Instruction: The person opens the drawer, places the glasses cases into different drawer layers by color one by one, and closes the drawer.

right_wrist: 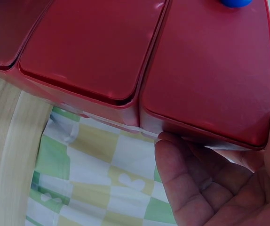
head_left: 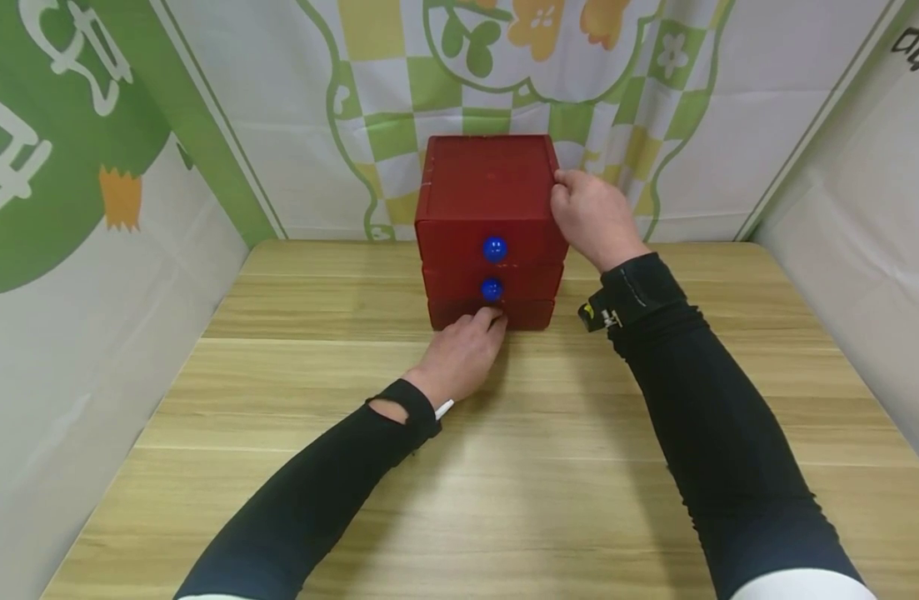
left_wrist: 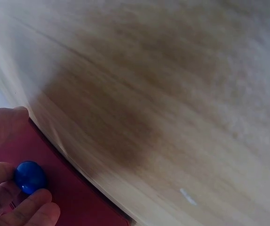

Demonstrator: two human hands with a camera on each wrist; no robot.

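A small red drawer cabinet (head_left: 489,179) stands on the table, its three drawer fronts facing me. Blue round knobs show on the top drawer (head_left: 530,250) and the middle drawer (head_left: 459,286). Low at the bottom drawer (head_left: 530,315), my left hand (head_left: 462,350) pinches its blue knob (left_wrist: 30,177), which the fingers hide in the head view. My right hand (head_left: 596,215) holds the cabinet's upper right side, thumb at the top edge. In the right wrist view its fingers (right_wrist: 172,165) press the side wall beside the top drawer.
The cabinet stands toward the back of the wood-grain table (head_left: 339,375). Close behind it hangs a green and yellow checked curtain (head_left: 392,133). Printed fabric walls rise at the left (head_left: 47,358) and right (head_left: 864,192).
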